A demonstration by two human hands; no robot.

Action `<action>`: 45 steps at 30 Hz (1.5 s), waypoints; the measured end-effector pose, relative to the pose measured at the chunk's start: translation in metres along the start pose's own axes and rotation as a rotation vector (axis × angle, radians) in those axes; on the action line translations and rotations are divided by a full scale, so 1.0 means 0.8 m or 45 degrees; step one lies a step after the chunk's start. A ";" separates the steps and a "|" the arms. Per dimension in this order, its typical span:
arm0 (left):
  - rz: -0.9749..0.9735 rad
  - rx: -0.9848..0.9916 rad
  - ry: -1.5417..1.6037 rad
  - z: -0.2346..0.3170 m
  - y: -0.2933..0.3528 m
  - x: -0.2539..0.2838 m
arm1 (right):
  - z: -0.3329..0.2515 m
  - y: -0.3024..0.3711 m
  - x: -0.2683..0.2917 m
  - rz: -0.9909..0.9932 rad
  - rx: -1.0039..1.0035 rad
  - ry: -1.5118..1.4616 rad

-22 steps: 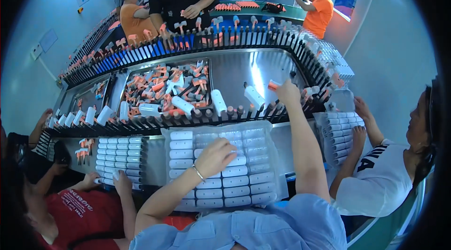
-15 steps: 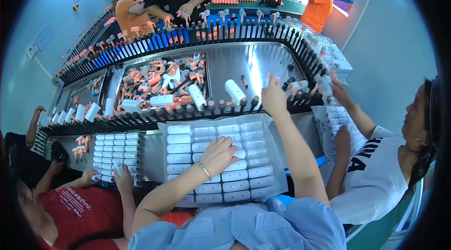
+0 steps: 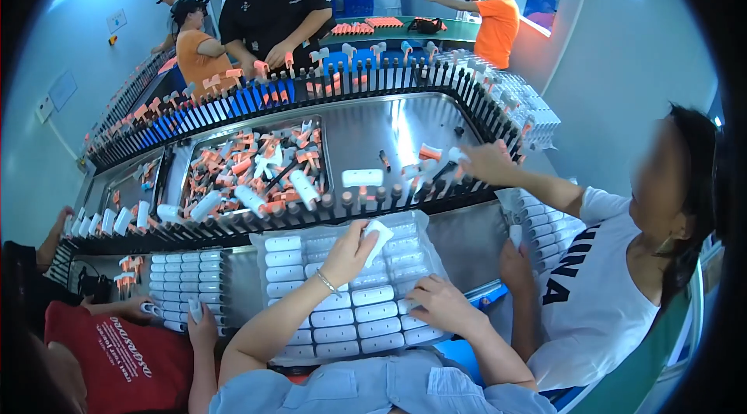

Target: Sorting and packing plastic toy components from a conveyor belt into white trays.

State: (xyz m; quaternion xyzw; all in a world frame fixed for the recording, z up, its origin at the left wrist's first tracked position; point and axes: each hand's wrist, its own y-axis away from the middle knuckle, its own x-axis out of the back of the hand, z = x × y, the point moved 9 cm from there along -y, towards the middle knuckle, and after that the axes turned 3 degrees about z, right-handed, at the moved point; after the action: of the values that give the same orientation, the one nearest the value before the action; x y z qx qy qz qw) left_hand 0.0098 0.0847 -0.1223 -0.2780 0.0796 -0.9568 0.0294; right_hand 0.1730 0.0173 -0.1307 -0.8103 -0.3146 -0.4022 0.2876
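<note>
Head view showed the left hand (image 3: 347, 257) nearly closed, gripping a white casing (image 3: 380, 238) at one o'clock over the clear tray (image 3: 406, 246), the right hand (image 3: 445, 303) half-curled at three o'clock, its hold unclear.

The white casing (image 3: 379, 240) in your left hand (image 3: 348, 257) looks like smooth, lightly glossy plastic. Near you, the tray (image 3: 405, 264) is thin, clear, shiny plastic. Your bracelet (image 3: 327, 282) looks like polished metal, your blue shirt (image 3: 373, 384) matt cloth. Farther off, the basin (image 3: 358, 128) is smooth, gleaming metal; left of it, the piled parts (image 3: 253, 165) look like matt plastic.
</note>
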 end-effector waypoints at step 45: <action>0.050 -0.667 -0.349 0.069 -0.090 0.020 | 0.006 -0.025 0.021 -0.145 0.091 -0.259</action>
State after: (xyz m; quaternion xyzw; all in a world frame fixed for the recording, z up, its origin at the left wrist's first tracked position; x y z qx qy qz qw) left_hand 0.0253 0.1464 -0.0558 -0.4011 0.3243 -0.8566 -0.0144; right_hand 0.1682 0.0384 -0.1152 -0.8170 -0.4018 -0.3219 0.2597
